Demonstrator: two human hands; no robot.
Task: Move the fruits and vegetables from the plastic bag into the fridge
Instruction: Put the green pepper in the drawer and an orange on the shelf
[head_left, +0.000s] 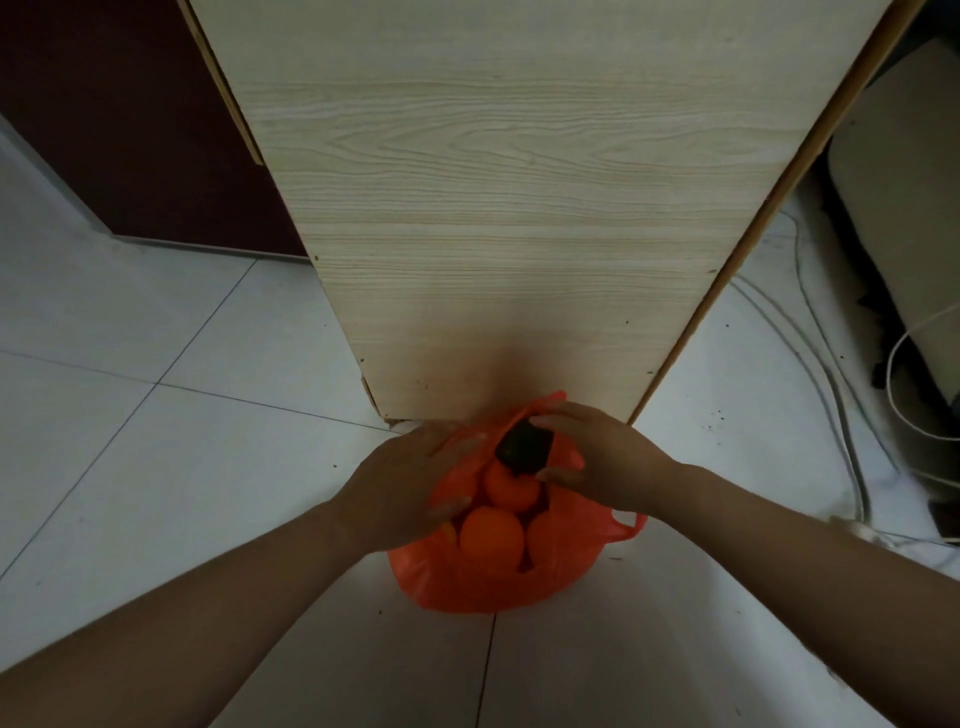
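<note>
No writing can be read on the bag (493, 584), the panel (493, 208) or the floor (156, 467); the dark item (523, 449) looks unlabelled, though dim light could hide a sticker.

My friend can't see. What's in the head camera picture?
A right hand grips a dark blocky item over an open orange plastic bag on a white tiled floor, while the left hand holds its rim. Round orange fruits lie inside.

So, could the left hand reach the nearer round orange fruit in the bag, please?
Probably yes: the nearer round orange fruit lies uncovered in the open orange plastic bag, right beside the left hand.
</note>
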